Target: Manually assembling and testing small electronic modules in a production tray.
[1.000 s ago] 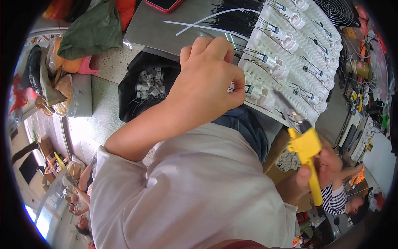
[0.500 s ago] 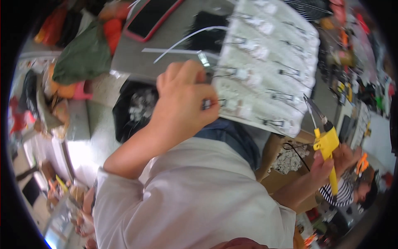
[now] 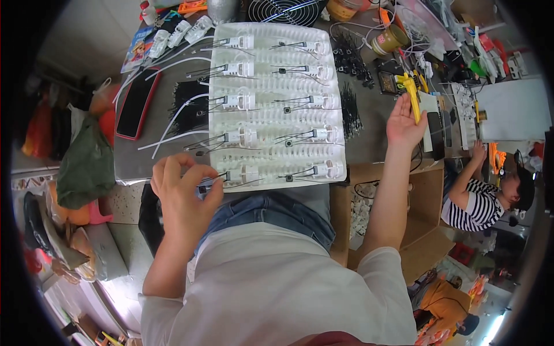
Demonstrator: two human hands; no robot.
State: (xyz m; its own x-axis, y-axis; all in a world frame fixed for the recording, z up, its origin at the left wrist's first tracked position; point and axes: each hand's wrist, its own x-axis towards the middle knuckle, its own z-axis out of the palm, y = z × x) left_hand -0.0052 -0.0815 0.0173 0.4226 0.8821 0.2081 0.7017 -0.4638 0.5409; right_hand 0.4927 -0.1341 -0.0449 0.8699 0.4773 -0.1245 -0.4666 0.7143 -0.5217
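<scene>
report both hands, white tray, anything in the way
Left hand at near-left corner of white ridged tray, hold unclear. Right hand against yellow plastic tool. White plastic fittings on it; black rectangular phone left, apart.

There's a lane, bare tabletop (image 3: 375,130) between the black wires (image 3: 351,112) and the right hand (image 3: 407,124)! Beyond the white tray (image 3: 268,118), a round grille (image 3: 283,12) blocks (phone (image 3: 137,106) crowding the left).

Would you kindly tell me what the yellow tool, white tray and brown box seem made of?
Yellow tool: probably smooth plastic, from its even colour.
White tray: perhaps moulded plastic or foam, matte, given its repeated ridges.
Brown box: apparently matte cardboard, given its folded flaps.
</scene>
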